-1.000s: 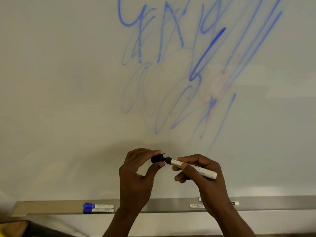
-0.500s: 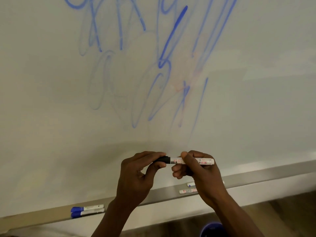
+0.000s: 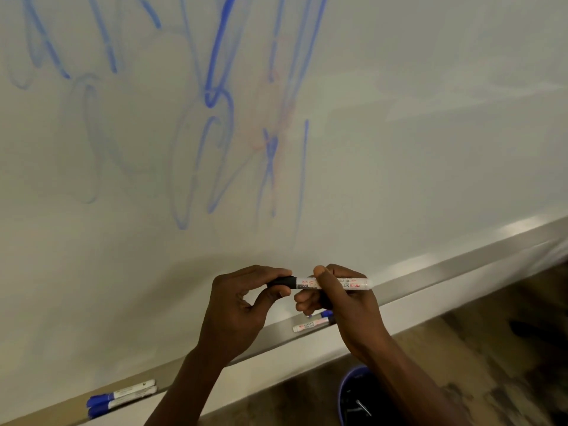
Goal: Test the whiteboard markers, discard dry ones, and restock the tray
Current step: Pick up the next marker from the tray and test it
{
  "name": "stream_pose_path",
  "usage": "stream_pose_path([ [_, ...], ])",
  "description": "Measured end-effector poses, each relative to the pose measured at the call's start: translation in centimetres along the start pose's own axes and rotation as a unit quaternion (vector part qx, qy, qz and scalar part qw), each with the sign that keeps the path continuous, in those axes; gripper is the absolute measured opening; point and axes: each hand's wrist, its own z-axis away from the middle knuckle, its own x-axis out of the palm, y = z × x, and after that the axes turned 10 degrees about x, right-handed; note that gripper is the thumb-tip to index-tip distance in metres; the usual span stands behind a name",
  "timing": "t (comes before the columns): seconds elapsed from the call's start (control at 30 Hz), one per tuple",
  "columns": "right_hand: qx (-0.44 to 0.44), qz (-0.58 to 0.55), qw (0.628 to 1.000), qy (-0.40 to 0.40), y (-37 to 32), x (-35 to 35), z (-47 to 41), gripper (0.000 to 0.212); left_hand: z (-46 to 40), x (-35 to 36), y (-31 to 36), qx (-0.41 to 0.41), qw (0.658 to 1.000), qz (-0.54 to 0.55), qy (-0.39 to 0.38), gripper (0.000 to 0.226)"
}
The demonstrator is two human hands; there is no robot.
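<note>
Whiteboard (image 3: 399, 149) carried blue scribbles; tray (image 3: 430, 269) ran along its bottom edge. Black marker (image 3: 325, 283) lay horizontal above the tray's middle: left hand (image 3: 242, 305) pinched the cap end, right hand (image 3: 341, 305) gripped the barrel. Cap looked seated.

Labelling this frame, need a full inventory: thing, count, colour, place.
whiteboard: 1, white with blue scribbles and faint red smudges, fills upper view
tray: 1, silver ledge, along the board's lower edge
held marker: 1, white barrel, black cap on, between both hands in front of the board
blue-capped markers: 2, white barrels, side by side on the tray, lower left
tray markers by the right hand: 2, white barrels, at least one blue end, partly hidden
bin: 1, blue rim, dark inside, on the floor below the tray
left hand: 1, pinches the black cap
right hand: 1, grips the barrel
</note>
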Motion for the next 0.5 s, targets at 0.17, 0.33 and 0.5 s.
stream_pose_path([
  [0.17,0.066,-0.040,0.995,0.067,2.0,-2.5,0.2,0.033,0.7,3.4,-1.8,-0.088,0.995,0.047,-0.016,0.022],
  [0.33,0.097,-0.087,0.976,0.177,4.8,-6.8,1.2,0.015,1.7,6.9,-3.4,-0.196,0.971,0.139,-0.013,0.030],
  [0.5,0.127,-0.091,0.961,0.230,7.5,-11.2,3.3,0.013,3.1,11.4,-3.6,-0.264,0.942,0.201,-0.044,0.036],
])
